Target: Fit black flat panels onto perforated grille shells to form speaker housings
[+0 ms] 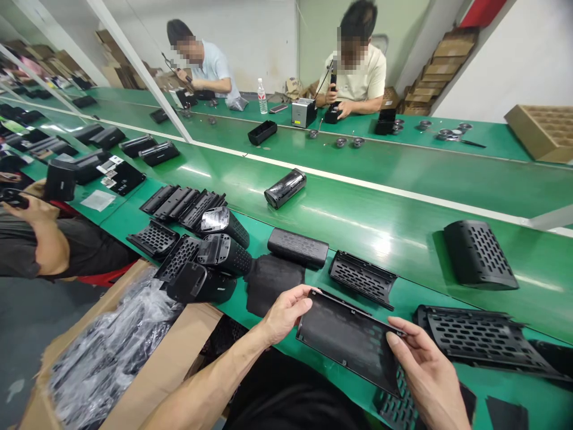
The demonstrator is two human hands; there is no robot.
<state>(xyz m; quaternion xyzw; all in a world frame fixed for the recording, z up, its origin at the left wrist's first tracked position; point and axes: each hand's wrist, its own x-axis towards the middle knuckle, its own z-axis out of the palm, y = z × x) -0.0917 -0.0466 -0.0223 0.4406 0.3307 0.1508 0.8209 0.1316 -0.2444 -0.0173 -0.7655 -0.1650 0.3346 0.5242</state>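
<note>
Between my two hands is a black curved plastic speaker cover (344,331), its hollow inner side facing up. A dark sheet seems to line most of it, while slots show through near the right end. My left hand (286,310) pinches the cover's upper left corner. At the opposite end my right hand (423,358) grips the right edge, thumb on the inner side. Just beyond lies a slotted cover (362,278), and under my right wrist another slotted piece (394,406) is partly hidden. A black sheet (273,280) lies flat left of my left hand.
A closed black speaker body (298,246) and several upright ones (224,254) stand on the green bench. Stacked covers (474,334) lie to the right. The conveyor belt (358,209) carries black housings (285,188). A carton of plastic-wrapped parts (174,364) stands lower left. Co-workers sit opposite and at left.
</note>
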